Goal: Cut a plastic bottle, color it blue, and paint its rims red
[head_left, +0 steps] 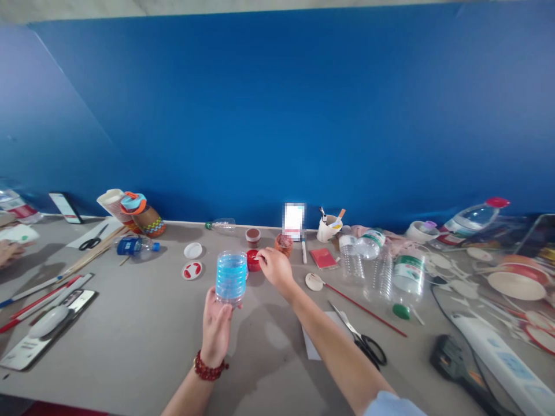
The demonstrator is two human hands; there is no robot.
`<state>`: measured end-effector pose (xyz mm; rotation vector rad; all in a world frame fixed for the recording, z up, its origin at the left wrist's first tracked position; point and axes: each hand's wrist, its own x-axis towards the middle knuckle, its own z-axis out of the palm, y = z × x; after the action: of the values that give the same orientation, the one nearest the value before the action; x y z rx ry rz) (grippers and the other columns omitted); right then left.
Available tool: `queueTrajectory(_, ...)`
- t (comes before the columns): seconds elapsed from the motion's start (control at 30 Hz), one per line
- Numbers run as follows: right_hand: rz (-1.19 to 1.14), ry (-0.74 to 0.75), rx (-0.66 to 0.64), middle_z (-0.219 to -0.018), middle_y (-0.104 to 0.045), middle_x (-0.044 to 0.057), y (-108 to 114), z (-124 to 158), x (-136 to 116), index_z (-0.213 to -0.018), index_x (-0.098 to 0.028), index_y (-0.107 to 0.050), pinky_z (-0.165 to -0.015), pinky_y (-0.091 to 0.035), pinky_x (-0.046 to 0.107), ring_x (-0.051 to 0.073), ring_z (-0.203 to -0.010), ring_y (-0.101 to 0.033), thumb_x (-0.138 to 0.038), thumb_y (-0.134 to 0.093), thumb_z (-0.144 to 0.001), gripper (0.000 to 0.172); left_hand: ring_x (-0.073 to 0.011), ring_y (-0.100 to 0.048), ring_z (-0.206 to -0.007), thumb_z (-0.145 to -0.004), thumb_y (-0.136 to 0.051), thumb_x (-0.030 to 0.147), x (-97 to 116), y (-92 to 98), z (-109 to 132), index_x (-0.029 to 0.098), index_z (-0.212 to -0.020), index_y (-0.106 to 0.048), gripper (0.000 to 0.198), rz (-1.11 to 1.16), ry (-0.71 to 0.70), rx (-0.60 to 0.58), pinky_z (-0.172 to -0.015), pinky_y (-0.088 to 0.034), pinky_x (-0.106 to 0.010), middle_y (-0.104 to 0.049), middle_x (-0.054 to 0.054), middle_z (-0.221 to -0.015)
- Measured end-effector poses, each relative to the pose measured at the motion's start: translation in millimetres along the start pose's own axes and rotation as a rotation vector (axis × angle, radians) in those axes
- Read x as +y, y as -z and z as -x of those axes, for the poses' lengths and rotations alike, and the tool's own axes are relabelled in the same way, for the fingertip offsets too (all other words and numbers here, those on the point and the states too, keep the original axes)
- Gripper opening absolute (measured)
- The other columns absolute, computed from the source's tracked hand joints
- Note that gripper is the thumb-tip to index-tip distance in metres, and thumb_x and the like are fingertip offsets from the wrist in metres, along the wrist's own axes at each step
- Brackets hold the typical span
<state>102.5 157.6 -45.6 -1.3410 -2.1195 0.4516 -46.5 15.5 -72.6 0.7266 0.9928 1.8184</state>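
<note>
A clear ribbed plastic bottle section, blue around its wall, is held upright in my left hand, with the fingers wrapped round its lower part. My right hand is pinched closed just over a small jar of red paint. Whatever is between those fingertips is too small to make out. Behind the jar stands another small jar with brownish red contents. An orange-red cup is partly hidden by my right hand. Left of the bottle section lie a white lid and a red-smeared lid.
Scissors lie on white paper beneath my right forearm, near a thin red stick. Rightward are cut plastic bottles, a glue gun and a power strip. A phone lies left. Another person's hand shows far left.
</note>
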Motion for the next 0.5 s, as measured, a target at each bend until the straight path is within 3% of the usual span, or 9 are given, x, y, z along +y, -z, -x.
queueTrajectory(0.27,-0.206,-0.086,0.075,-0.086,-0.071,0.002,15.3,4.7,2.3,-0.083,-0.025,-0.07,-0.067,-0.041,0.025,0.018,-0.078,-0.062,-0.021,-0.057,-0.087,0.014,-0.0178,-0.064,-0.074,-0.074,-0.079,0.042,-1.5,2.1,-0.9,0.021,-0.109,-0.061,0.045,0.018,0.016,-0.009,-0.07,-0.055,-0.032,-0.069,-0.005,-0.093)
queueTrajectory(0.5,-0.639,-0.266,0.069,-0.063,-0.066,-0.001,52.9,32.2,6.9,-0.087,-0.021,-0.065,-0.048,-0.04,0.022,0.012,-0.047,-0.05,-0.037,-0.058,-0.085,0.018,-0.0168,-0.063,-0.073,-0.079,-0.075,0.04,-3.9,2.9,-1.4,0.021,-0.106,-0.063,0.036,0.065,0.06,-0.024,-0.068,-0.054,-0.031,-0.068,-0.004,-0.092)
